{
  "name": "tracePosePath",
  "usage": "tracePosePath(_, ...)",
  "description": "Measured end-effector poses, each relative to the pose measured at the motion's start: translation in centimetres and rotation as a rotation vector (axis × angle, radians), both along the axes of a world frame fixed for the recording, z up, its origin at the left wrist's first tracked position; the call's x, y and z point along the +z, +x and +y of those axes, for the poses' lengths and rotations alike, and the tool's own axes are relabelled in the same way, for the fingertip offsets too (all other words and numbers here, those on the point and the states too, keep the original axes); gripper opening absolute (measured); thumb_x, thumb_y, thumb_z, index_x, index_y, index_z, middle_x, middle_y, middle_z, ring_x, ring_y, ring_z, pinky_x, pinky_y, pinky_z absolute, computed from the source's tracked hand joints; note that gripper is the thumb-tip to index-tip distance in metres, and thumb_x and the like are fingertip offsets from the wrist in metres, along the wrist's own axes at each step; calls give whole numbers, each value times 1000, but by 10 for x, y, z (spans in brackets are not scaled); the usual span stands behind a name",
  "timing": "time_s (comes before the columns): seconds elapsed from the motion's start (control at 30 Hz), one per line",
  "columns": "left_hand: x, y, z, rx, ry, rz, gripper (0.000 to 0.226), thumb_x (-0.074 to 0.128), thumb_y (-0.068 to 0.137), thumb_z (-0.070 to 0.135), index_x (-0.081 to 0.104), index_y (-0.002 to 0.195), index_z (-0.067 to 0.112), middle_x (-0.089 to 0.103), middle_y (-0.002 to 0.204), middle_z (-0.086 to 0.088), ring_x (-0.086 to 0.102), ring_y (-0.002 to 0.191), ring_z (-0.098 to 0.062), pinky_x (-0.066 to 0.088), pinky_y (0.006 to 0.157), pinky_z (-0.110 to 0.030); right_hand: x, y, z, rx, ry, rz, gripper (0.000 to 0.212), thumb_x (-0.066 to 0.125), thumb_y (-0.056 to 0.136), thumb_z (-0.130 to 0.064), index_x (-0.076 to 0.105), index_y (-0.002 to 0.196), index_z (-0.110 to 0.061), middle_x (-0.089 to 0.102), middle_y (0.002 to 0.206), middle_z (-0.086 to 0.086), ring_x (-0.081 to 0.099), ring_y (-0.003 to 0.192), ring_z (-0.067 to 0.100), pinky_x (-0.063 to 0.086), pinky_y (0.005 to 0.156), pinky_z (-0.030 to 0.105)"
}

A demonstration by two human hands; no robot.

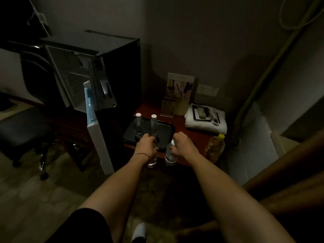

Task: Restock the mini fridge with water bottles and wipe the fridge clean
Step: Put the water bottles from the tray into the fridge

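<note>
Beside the open mini fridge (91,74), a person's left hand (146,144) grips one water bottle (152,130) while the right hand (182,142) clasps another bottle (169,155) near the black tray (166,130).

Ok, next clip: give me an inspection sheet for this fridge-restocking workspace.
Surface: red-brown table holding a black tray.
Job's things: mini fridge, door open; three clear water bottles, one standing on the tray, one in each hand.
Clutter: folded white towel with remotes on top, yellow-capped bottle, upright leaflet.
Hands: left hand grips a bottle; right hand grips another.
Cables: nothing seen clearly.
Surroundings: black chair, wall sockets, dim light.
</note>
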State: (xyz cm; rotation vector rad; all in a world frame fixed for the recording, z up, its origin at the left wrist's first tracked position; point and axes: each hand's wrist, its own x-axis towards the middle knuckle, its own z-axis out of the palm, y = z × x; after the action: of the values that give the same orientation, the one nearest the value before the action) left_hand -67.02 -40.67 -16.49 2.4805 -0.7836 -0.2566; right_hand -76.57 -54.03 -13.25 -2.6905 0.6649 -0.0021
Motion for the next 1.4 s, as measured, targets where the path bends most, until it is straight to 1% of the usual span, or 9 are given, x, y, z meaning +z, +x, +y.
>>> tracePosePath(0.13,7,-45,42,-16,32,50,26,73,88,22,66,112,16,51,121,-1,55,113,-22,48,100,-36,9,-42,38,25,-8,15,25,68,91,-23,55,110,-13,49,115,4,56,101,23,49,82,33)
tracePosePath(0.33,7,-75,116,-126,97,92,25,76,85,27,67,108,23,54,120,3,53,113,-16,49,99,-34,11,-75,94,54,25,31,19,70,88,-23,51,94,-21,50,107,0,55,93,18,46,75,30)
tracePosePath(0.43,5,-72,156,-171,119,128,22,77,83,24,67,103,25,57,119,3,55,112,-15,51,97,-33,10,-79,126,74,37,74,20,70,87,-22,56,102,-19,52,111,2,57,94,19,51,79,32)
tracePosePath(0.57,7,-58,211,-220,163,113,17,78,83,23,67,93,30,58,111,6,57,112,-14,51,95,-28,8,-67,170,126,73,102,16,68,87,-19,57,98,-21,54,105,-1,57,88,15,50,71,28)
tracePosePath(0.77,19,-17,291,-166,140,24,14,74,86,19,71,98,23,57,115,1,56,112,-18,51,91,-28,3,-30,247,133,124,88,14,66,87,-17,54,89,-25,53,95,-3,55,80,10,45,64,24)
tracePosePath(0.9,27,24,334,-59,94,8,14,76,84,20,70,95,24,55,111,4,55,109,-17,53,94,-35,4,14,300,158,145,17,16,69,87,-19,57,97,-23,55,101,-3,59,90,14,53,74,27)
tracePosePath(1.07,27,88,364,68,-2,22,19,79,79,22,63,77,31,57,105,6,58,101,-14,54,91,-35,12,89,339,232,136,-52,20,68,86,-21,50,80,-29,52,92,-5,56,79,12,49,65,27)
tracePosePath(1.3,29,214,360,137,25,39,20,78,80,25,60,77,33,53,103,9,54,102,-13,50,89,-31,11,235,335,318,152,-76,23,68,86,-23,46,82,-29,43,94,-8,52,84,14,42,70,28)
tracePosePath(1.4,39,274,349,127,68,28,19,78,79,26,61,76,33,54,103,8,54,101,-13,48,89,-30,14,300,319,288,157,-104,22,67,84,-24,46,80,-28,47,94,-4,54,81,15,49,71,32)
